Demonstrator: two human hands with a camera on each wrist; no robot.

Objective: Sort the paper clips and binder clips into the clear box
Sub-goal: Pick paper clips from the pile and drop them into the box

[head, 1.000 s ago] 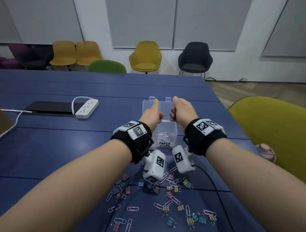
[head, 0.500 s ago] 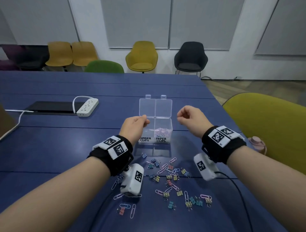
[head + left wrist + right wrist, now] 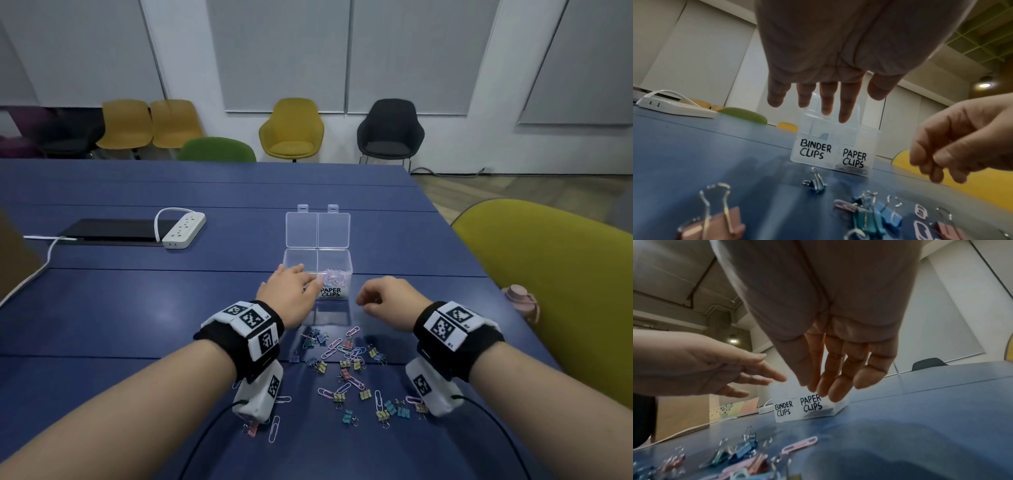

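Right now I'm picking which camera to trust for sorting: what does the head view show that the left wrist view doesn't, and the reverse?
Only the head view: the box's open lid lying back, and the whole scatter of clips on the table.
Only the left wrist view: the BINDER CLIPS label, which the left hand hides from the head.
Both: the clear box, the PAPER CLIPS label, and both hands, including the right hand, holding nothing.

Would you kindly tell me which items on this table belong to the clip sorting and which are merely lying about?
Part of the job:
- clear box
- paper clips
- binder clips

Lying about:
- power strip
- black tablet
- pink object at the table's right edge
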